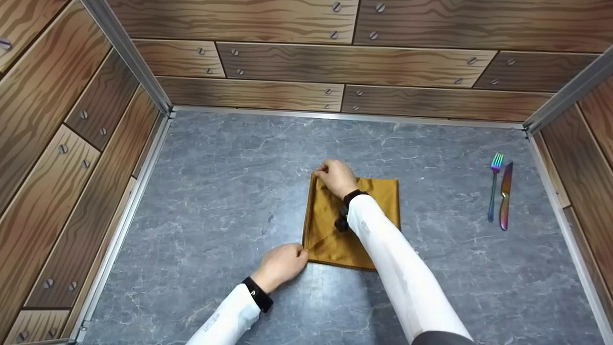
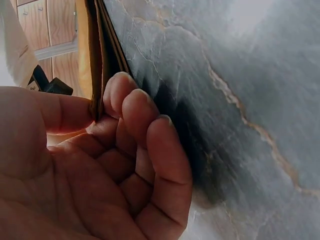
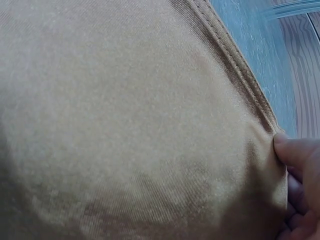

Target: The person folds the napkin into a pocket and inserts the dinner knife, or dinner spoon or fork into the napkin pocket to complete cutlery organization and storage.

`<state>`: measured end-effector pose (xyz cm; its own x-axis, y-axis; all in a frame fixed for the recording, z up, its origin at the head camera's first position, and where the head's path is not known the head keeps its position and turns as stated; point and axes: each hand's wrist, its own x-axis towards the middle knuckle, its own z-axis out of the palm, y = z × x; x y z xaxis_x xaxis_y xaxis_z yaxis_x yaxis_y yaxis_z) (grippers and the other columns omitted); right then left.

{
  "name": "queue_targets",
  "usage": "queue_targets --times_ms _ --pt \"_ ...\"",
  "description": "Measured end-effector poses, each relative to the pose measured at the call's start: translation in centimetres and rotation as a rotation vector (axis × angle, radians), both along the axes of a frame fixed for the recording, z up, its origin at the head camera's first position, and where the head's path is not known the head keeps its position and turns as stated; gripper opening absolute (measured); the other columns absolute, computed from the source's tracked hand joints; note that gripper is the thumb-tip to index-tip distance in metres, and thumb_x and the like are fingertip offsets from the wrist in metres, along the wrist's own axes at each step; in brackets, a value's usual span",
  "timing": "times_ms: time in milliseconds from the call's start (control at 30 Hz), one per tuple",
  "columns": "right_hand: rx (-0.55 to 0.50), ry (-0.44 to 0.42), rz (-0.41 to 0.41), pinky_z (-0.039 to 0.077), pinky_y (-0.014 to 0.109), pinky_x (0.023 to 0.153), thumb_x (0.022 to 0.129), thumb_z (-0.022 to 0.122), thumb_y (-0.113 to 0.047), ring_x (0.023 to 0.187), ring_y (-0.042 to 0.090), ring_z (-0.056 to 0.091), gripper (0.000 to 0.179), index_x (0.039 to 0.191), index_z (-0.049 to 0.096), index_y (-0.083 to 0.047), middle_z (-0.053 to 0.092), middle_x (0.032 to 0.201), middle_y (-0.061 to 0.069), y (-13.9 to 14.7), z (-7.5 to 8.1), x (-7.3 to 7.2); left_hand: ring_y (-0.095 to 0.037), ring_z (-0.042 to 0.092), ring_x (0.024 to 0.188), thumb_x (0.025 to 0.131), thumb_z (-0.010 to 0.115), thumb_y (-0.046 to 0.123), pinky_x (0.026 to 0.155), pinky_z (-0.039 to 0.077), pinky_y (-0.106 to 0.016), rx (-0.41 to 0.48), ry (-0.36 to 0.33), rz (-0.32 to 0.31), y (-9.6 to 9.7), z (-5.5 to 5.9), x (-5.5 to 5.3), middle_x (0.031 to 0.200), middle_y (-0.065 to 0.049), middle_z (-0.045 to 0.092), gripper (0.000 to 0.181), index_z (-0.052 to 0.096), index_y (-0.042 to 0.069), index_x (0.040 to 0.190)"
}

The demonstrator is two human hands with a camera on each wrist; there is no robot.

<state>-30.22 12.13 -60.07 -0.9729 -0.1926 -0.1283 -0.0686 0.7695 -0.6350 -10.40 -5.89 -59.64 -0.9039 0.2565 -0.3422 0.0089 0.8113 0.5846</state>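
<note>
A mustard-gold cloth napkin [image 1: 330,235], folded into a rough square with layered edges, lies on the grey marbled surface. My left hand [image 1: 282,263] pinches its near left corner between thumb and forefinger; the left wrist view shows the layers [image 2: 92,60] caught there, the other fingers curled loosely beside the surface. At the far left corner my right hand [image 1: 337,177] pinches the cloth, with thumb [image 3: 290,150] on top of the hemmed edge in the right wrist view. The right forearm passes over the napkin and hides its near right part.
To the right lie a rainbow-coloured fork [image 1: 493,187] and a matching knife [image 1: 505,196], side by side and lengthwise. Wood-patterned panels [image 1: 287,60] with metal edging enclose the surface at the back, left and right.
</note>
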Motion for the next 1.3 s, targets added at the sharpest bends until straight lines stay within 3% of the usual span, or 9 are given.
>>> queue_targets --times_ms 367,567,733,800,867,933,1000,1100,1300 --pt "-0.008 -0.006 -0.016 0.048 0.036 0.071 0.101 0.068 -0.026 0.078 0.021 0.059 0.016 0.099 0.069 -0.009 0.068 0.093 0.006 0.0 0.1 0.3 -0.028 0.069 0.082 0.102 0.054 0.033 0.071 0.054 -0.049 -0.087 0.036 -0.029 -0.1 0.0 -0.1 0.087 -0.006 0.072 0.028 0.072 0.016 0.089" --pt "-0.017 -0.007 -0.021 0.048 0.037 0.072 0.100 0.069 -0.026 0.079 0.022 0.059 0.017 0.098 0.069 -0.009 0.068 0.094 0.006 -0.1 0.1 0.3 -0.022 0.061 0.065 0.100 0.056 0.035 0.058 0.050 -0.045 -0.164 0.066 -0.044 -0.4 -0.1 -0.1 0.066 0.000 0.059 0.031 0.065 0.017 0.076" --pt "-0.015 -0.005 -0.012 0.049 0.037 0.073 0.101 0.068 -0.026 0.080 0.022 0.060 0.017 0.098 0.069 -0.010 0.068 0.094 0.006 -0.2 0.1 0.3 -0.021 0.056 0.067 0.096 0.064 0.034 0.059 0.049 -0.043 -0.134 0.184 -0.027 -0.7 0.3 -0.6 0.072 0.001 0.055 0.026 0.059 0.016 0.078" --pt "-0.009 -0.006 -0.006 0.049 0.037 0.073 0.101 0.068 -0.027 0.081 0.022 0.060 0.018 0.098 0.069 -0.009 0.069 0.095 0.007 -0.2 0.1 0.3 -0.024 0.060 0.083 0.095 0.068 0.034 0.073 0.053 -0.044 -0.109 0.266 -0.061 -0.8 0.4 -1.2 0.089 -0.002 0.061 0.021 0.065 0.014 0.094" --pt "-0.005 -0.011 -0.007 0.049 0.037 0.074 0.101 0.068 -0.027 0.081 0.023 0.060 0.018 0.099 0.070 -0.009 0.069 0.095 0.007 -0.2 0.1 0.2 -0.029 0.059 0.109 0.096 0.069 0.037 0.094 0.051 -0.048 -0.104 0.329 -0.136 -0.9 0.3 -2.1 0.118 -0.009 0.064 0.036 0.067 0.011 0.120" --pt "0.002 -0.012 -0.013 0.050 0.037 0.074 0.100 0.069 -0.028 0.081 0.023 0.061 0.019 0.100 0.070 -0.009 0.069 0.096 0.007 -0.1 0.2 0.1 -0.033 0.046 0.135 0.098 0.066 0.040 0.112 0.038 -0.054 -0.124 0.353 -0.237 -1.1 0.1 -3.2 0.149 -0.011 0.050 0.055 0.056 0.012 0.145" --pt "0.010 -0.016 -0.021 0.051 0.038 0.075 0.100 0.069 -0.028 0.082 0.024 0.062 0.020 0.100 0.071 -0.009 0.070 0.097 0.007 0.0 0.1 -0.1 -0.034 0.029 0.150 0.099 0.063 0.043 0.120 0.024 -0.058 -0.146 0.359 -0.326 -1.3 -0.3 -4.5 0.166 -0.007 0.030 0.067 0.042 0.016 0.157" --pt "0.018 -0.011 -0.021 0.051 0.038 0.076 0.100 0.069 -0.028 0.084 0.024 0.063 0.021 0.101 0.071 -0.008 0.070 0.098 0.008 0.0 0.0 -0.3 -0.035 0.017 0.154 0.101 0.058 0.047 0.123 0.014 -0.057 -0.179 0.376 -0.415 -1.8 -1.1 -6.5 0.171 -0.001 0.013 0.071 0.033 0.020 0.161" --pt "0.007 -0.011 -0.012 0.051 0.039 0.078 0.099 0.070 -0.028 0.086 0.025 0.062 0.021 0.101 0.071 -0.007 0.070 0.098 0.009 -0.1 -0.1 -0.4 -0.033 0.019 0.154 0.101 0.054 0.051 0.124 0.013 -0.053 -0.239 0.442 -0.518 -2.2 -1.6 -9.6 0.171 0.000 0.017 0.072 0.030 0.022 0.163"
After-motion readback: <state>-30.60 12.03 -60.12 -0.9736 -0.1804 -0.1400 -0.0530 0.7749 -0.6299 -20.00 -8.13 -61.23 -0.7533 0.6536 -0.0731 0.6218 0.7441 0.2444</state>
